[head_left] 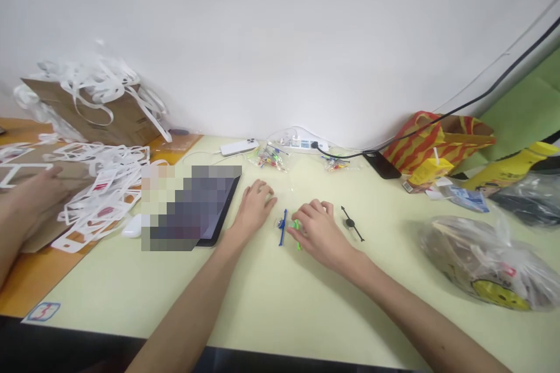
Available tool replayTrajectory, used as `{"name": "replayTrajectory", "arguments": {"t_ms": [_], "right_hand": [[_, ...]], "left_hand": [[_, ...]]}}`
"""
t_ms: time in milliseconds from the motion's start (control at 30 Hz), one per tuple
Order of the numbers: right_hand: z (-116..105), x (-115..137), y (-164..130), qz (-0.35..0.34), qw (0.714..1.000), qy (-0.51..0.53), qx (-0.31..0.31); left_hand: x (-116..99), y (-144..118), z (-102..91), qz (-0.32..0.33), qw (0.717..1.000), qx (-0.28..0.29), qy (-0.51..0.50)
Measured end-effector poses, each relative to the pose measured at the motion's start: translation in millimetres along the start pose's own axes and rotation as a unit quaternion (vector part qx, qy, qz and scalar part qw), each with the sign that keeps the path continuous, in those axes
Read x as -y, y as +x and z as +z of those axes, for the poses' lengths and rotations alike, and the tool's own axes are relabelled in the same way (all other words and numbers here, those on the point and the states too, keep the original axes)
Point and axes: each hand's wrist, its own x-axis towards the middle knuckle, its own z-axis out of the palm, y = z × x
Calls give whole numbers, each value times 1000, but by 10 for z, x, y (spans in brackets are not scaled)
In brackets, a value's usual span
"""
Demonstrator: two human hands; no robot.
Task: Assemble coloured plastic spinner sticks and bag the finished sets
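My left hand (256, 207) rests on the pale table beside the tablet, fingers loosely bent and thumb apart, with nothing visible in it. My right hand (319, 230) is closed over a small green plastic piece (299, 245), which shows only in part beneath the fingers. Between the two hands lies a blue arrow-shaped piece (282, 230) with a small round part at its middle. A similar black arrow piece (350, 223), with a round centre, lies to the right of my right hand.
Behind are bags of small coloured parts (273, 157), a white power strip (301, 143) and a phone (382, 164). A tablet (223, 210) lies left. A co-worker's hand (32, 192) touches white straps (105, 186). A plastic-wrapped bundle (485, 265) sits right.
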Motion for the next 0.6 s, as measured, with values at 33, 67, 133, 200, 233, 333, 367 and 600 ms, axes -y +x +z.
{"name": "replayTrajectory", "arguments": {"t_ms": [33, 67, 133, 200, 233, 333, 367, 600], "right_hand": [[33, 29, 69, 1, 1000, -18, 9], [71, 56, 131, 5, 999, -37, 17], [151, 108, 224, 17, 997, -69, 32], [226, 159, 276, 27, 995, -84, 44], [259, 183, 288, 30, 995, -85, 48], [325, 244, 298, 34, 996, -63, 51], [333, 260, 301, 33, 997, -47, 50], [106, 113, 471, 28, 984, 170, -38]], "left_hand": [[1, -2, 6, 3, 1000, 2, 1], [2, -7, 14, 4, 1000, 5, 2], [5, -20, 37, 0, 1000, 8, 6], [8, -32, 57, -6, 1000, 7, 10], [8, -34, 62, -8, 1000, 5, 11], [3, -26, 56, -19, 1000, -5, 17], [-1, -19, 47, -24, 999, -10, 18], [-32, -14, -6, -46, 998, -35, 20]]}}
